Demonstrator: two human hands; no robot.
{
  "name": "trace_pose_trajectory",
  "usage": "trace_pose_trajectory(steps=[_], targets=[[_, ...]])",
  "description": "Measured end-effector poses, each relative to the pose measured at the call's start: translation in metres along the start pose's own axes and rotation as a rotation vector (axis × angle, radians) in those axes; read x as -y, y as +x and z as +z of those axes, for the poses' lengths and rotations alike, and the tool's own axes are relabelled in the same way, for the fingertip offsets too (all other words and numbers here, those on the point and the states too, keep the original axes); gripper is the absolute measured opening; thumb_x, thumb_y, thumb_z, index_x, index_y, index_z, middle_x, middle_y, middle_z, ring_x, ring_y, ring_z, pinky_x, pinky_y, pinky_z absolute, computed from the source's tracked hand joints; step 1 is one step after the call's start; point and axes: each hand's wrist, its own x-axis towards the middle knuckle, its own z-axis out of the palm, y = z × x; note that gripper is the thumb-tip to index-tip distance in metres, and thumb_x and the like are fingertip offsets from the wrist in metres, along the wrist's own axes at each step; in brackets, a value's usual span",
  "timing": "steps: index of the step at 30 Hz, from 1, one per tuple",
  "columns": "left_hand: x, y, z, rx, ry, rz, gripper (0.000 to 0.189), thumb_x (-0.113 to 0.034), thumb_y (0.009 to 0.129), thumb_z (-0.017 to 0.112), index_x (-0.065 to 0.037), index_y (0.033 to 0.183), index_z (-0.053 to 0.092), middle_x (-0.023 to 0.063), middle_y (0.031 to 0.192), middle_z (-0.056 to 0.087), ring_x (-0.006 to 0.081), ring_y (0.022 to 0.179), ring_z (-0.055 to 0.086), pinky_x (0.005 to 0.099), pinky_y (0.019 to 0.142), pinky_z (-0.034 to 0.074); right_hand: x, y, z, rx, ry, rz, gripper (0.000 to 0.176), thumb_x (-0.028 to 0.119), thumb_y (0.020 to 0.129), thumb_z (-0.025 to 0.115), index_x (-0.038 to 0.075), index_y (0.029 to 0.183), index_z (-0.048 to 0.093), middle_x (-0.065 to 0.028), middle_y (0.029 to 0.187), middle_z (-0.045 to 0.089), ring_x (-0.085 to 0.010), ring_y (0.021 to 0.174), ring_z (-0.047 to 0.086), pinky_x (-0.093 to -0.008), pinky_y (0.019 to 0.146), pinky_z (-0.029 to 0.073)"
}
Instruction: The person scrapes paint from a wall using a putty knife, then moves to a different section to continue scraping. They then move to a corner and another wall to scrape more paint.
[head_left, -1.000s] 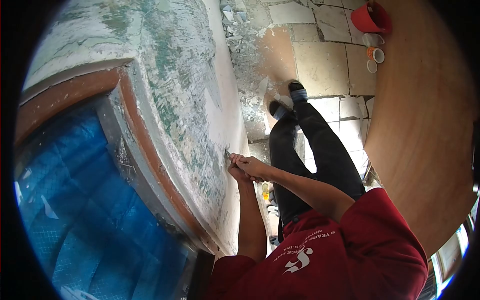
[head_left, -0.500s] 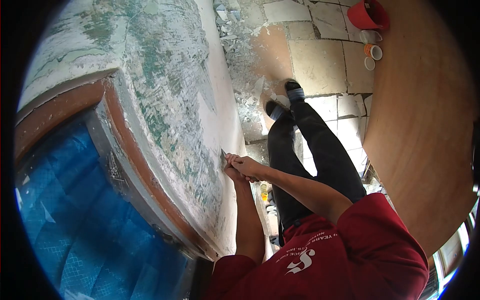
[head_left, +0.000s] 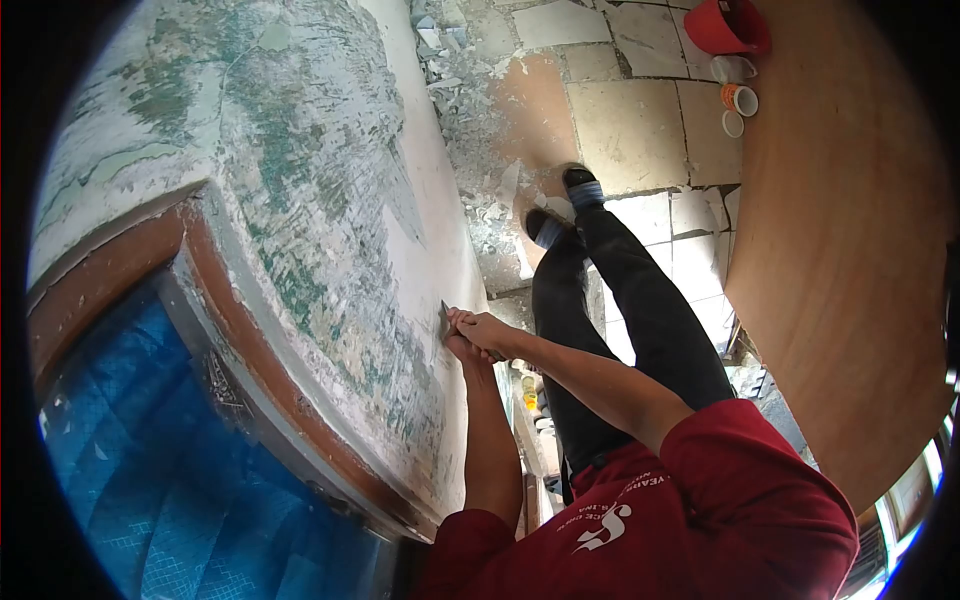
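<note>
Both hands are closed together on a scraper (head_left: 445, 310), whose short metal blade points at the patchy wall (head_left: 330, 200). My left hand (head_left: 462, 346) is wrapped around the handle close to the wall surface. My right hand (head_left: 487, 333) lies over the left one, its fingers closed too. Most of the handle is hidden by the fingers. Around the blade the wall is whitish, with green and grey patches of worn paint farther left. Whether the blade edge touches the wall cannot be made out.
A brown window frame (head_left: 110, 262) with blue sheeting (head_left: 150, 430) is at left. Paint flakes (head_left: 470, 150) litter the tiled floor along the wall. A red bucket (head_left: 722, 28) and an orange-white cup (head_left: 740, 99) stand near a large curved wooden panel (head_left: 840, 250) on the right.
The view has shifted slightly, so the window frame's upper corner appears lower and farther left. Both hands keep the same grip on the scraper at the wall.
</note>
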Motion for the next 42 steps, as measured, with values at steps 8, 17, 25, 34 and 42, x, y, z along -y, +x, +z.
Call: trace_pose_trajectory(steps=[8, 17, 25, 34, 42], targets=[[0.024, -0.021, 0.052, -0.102, 0.033, -0.040, 0.010, -0.008, 0.089, 0.045, -0.006, 0.097, 0.051, 0.0012, 0.075, 0.051, 0.0136, 0.071, 0.051, 0.0256, 0.068, 0.044, -0.035, 0.044, -0.007, 0.100, 0.207, -0.007, 0.043, 0.048, 0.095, 0.036, 0.010, 0.097, 0.055, -0.0035, 0.048, 0.047, -0.0113, 0.032, 0.042, -0.0263, 0.031, 0.035], [0.030, -0.169, 0.127, 0.006, -0.172, 0.009, 0.020, -0.020, 0.096, 0.044, -0.004, 0.087, 0.052, 0.0038, 0.069, 0.050, 0.0160, 0.065, 0.048, 0.0280, 0.067, 0.042, -0.043, -0.136, 0.029, 0.182, -0.034, -0.186, 0.034, 0.036, 0.096, 0.041, 0.005, 0.094, 0.056, -0.0009, 0.046, 0.043, -0.0087, 0.032, 0.040, -0.0239, 0.028, 0.032], [0.012, -0.176, 0.142, 0.057, -0.203, -0.063, 0.021, -0.020, 0.095, 0.048, -0.001, 0.087, 0.054, 0.0022, 0.066, 0.049, 0.0128, 0.060, 0.045, 0.0257, 0.061, 0.039, -0.042, -0.163, 0.055, 0.123, -0.046, -0.281, 0.032, 0.035, 0.097, 0.041, 0.006, 0.093, 0.055, -0.0006, 0.049, 0.046, -0.0085, 0.031, 0.041, -0.0232, 0.027, 0.032], [0.007, -0.161, 0.136, 0.034, -0.224, -0.072, 0.008, -0.005, 0.086, 0.048, 0.000, 0.085, 0.054, 0.0023, 0.065, 0.049, 0.0110, 0.056, 0.044, 0.0217, 0.058, 0.039, -0.031, -0.144, 0.056, 0.129, -0.098, -0.220, 0.035, 0.033, 0.097, 0.041, 0.003, 0.111, 0.056, -0.0024, 0.048, 0.046, -0.0100, 0.031, 0.041, -0.0249, 0.028, 0.033], [0.012, -0.144, 0.130, 0.008, -0.225, -0.042, 0.006, -0.003, 0.086, 0.048, 0.000, 0.085, 0.053, 0.0014, 0.065, 0.047, 0.0105, 0.056, 0.042, 0.0217, 0.056, 0.039, -0.019, -0.142, 0.050, 0.101, -0.092, -0.209, 0.033, 0.034, 0.097, 0.042, 0.006, 0.081, 0.053, -0.0018, 0.046, 0.043, -0.0093, 0.030, 0.039, -0.0251, 0.026, 0.031]])
